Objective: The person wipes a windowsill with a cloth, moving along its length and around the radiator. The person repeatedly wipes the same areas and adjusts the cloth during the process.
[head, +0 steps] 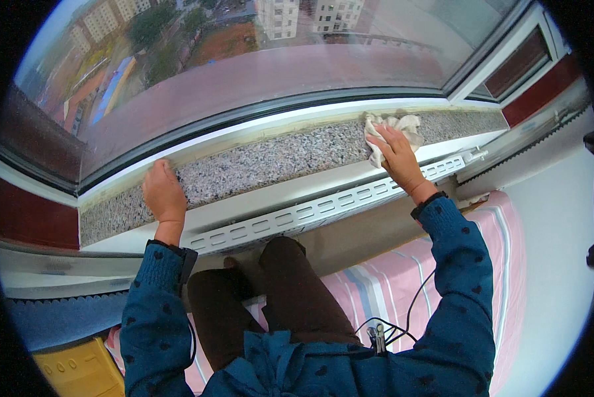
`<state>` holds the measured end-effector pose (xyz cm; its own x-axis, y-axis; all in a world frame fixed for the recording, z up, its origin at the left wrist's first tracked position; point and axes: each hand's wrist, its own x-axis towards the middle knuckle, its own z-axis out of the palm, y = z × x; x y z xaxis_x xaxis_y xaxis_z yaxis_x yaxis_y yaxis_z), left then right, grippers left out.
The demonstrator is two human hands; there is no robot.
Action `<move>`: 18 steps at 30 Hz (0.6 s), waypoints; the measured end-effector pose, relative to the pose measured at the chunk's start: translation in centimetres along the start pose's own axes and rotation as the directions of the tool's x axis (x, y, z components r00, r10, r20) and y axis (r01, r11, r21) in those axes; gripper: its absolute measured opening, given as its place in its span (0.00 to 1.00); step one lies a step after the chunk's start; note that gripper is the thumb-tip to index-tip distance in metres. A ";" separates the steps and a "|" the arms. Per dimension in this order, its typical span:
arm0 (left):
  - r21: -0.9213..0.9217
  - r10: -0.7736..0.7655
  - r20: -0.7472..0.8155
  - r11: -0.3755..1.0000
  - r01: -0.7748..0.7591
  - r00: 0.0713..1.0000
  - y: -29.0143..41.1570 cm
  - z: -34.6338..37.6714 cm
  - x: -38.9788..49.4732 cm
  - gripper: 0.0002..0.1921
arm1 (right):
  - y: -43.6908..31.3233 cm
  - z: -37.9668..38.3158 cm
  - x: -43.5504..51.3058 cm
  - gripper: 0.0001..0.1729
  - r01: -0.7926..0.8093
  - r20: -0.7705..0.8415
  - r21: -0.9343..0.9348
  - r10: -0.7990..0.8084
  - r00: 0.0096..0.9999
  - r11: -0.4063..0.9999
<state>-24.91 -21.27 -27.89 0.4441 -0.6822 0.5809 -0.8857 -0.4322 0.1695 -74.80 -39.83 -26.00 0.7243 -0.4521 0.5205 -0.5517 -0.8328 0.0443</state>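
Note:
My right hand (400,158) presses a crumpled whitish cloth (410,130) onto the right part of a speckled stone windowsill (262,161), close to the window frame. Some of the cloth spreads out past my fingers towards the frame. My left hand (164,191) rests at the left part of the sill, its fingers curled and their tips by the lower edge of the frame; no object shows in it, though its palm is hidden. Dark bands circle both wrists.
A large window (287,64) rises behind the sill. Below the sill runs a white slotted radiator (327,204). A bed with a pink striped cover (490,238) lies beneath me, with black cables (410,317) near my waist. A yellow item (81,369) stands at lower left.

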 end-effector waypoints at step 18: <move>-0.102 -0.083 -0.012 0.991 0.081 0.996 0.5 -0.3 0.1 0.12 | -28.0 11.5 14.3 0.36 0.269 -0.090 0.112 -0.260 0.962 0.957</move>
<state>-25.33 -21.37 -27.45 0.5143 -0.6368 0.5745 -0.8559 -0.4240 0.2962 -44.26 -26.64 -29.65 0.8026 -0.1898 0.5655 -0.2870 -0.9540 0.0872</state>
